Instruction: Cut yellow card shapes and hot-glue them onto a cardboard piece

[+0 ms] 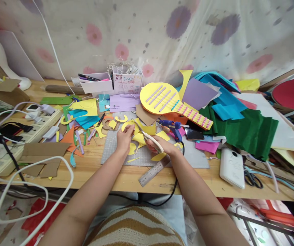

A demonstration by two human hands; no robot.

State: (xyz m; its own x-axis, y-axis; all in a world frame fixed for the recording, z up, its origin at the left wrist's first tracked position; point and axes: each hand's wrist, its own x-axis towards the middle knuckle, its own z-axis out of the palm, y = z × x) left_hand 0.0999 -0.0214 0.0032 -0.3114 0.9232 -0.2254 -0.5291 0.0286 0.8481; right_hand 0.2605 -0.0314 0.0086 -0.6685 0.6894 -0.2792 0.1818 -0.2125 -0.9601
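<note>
My left hand (125,136) pinches a curved yellow craft-sheet piece (127,125) above the grey cutting mat (113,147). White-handled scissors (154,142) are in my right hand (159,144), their blades pointing up and left towards that piece. Whether the blades touch it I cannot make out. Yellow offcuts (132,148) lie under and between my hands. A steel ruler (152,173) rests near the mat's front edge. Just beyond my right hand is a blue glue gun (172,127). Behind it leans a yellow guitar-shaped craft piece (159,97) with purple strips.
White boxes of pens (97,82) stand at the back. On the right are green crepe paper (241,130), a white power bank (232,167) and black scissors (252,179). A power strip (34,126) with cables lies left, and a white cable loop (70,171) hangs over the front edge.
</note>
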